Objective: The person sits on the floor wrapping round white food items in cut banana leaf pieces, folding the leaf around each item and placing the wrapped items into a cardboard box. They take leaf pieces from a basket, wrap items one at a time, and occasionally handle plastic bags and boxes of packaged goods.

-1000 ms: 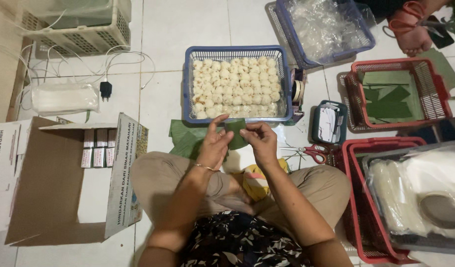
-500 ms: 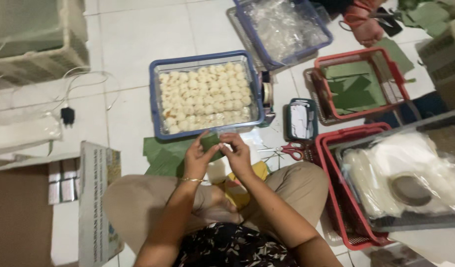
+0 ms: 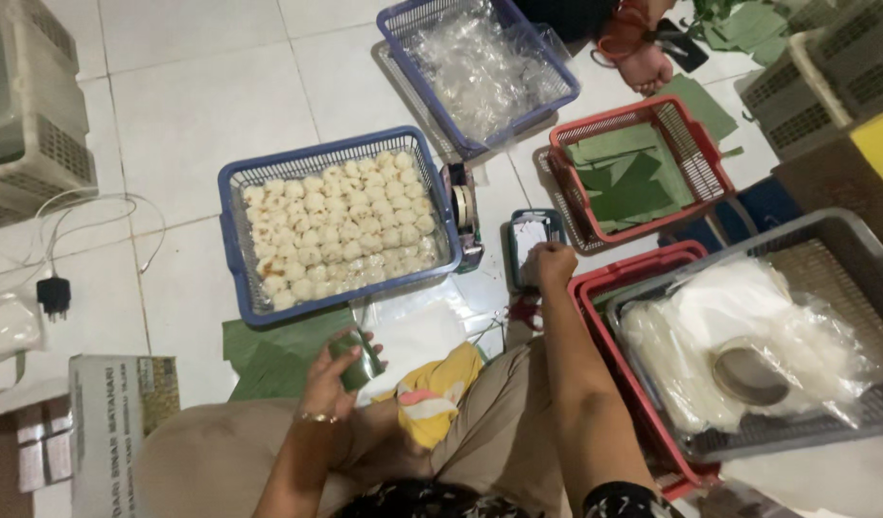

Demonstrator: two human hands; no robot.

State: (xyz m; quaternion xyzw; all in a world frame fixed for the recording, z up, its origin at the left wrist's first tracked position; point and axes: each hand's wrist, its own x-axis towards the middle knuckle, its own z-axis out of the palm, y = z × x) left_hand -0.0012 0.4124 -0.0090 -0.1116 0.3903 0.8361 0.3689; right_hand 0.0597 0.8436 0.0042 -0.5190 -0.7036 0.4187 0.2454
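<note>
Hands apart: left hand (image 3: 328, 388) gripping green-wrapped packet (image 3: 357, 359), right hand (image 3: 551, 266) outstretched, fisted at small tray (image 3: 529, 237).

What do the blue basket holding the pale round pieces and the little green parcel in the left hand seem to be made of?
The blue basket looks like moulded plastic: smooth, with slotted lattice walls. The green parcel in the left hand looks like leaf under clear glossy film, judging by its sheen, though the view is too small to be certain.
</note>
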